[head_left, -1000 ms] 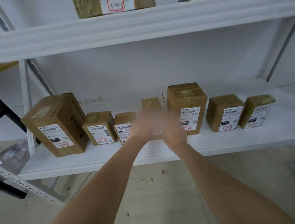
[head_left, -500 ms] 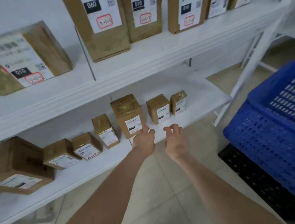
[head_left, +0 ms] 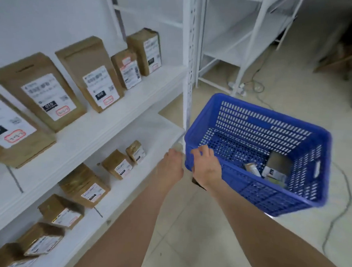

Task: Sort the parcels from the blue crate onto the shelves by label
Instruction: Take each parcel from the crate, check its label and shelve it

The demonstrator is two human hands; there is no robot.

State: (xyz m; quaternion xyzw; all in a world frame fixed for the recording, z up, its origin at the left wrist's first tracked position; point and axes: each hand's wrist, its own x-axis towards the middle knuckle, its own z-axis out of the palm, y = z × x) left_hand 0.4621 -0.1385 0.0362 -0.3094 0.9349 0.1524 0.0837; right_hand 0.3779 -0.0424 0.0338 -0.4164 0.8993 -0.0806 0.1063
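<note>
Since half a second ago my head has swung right and both hands have come away from the front of the lower shelf toward the blue crate, which now sits in full view. At the far left, the upper shelf [head_left: 119, 116] carries a row of brown cardboard parcels [head_left: 87, 67] standing upright, each with a white label facing me; two labels show a black patch reading 010 above a red-outlined box. Below it, the lower shelf [head_left: 153, 130] holds smaller boxes [head_left: 82, 183] in a loose row, labels also turned outward. My left hand [head_left: 170, 165] hovers by the open right end of that lower shelf, just beside the crate's near-left corner; I see only its back, the fingers are hidden behind it, so I cannot tell whether they are spread or closed. A white perforated upright post [head_left: 189, 53] rises just behind it. My right hand [head_left: 207, 167] is over the near-left corner of the blue crate [head_left: 255, 197], fingers loosely curled and holding no parcel; the blur keeps me from telling whether they touch the rim. The crate stands on the pale tiled floor, right of the shelving. The remaining parcels [head_left: 278, 163] lie together at the right side of its floor: a dark box with a white label and a flat tan packet beside it. Behind, a second white rack [head_left: 254, 35] stands, with cables [head_left: 258, 86] on the floor at its foot.
</note>
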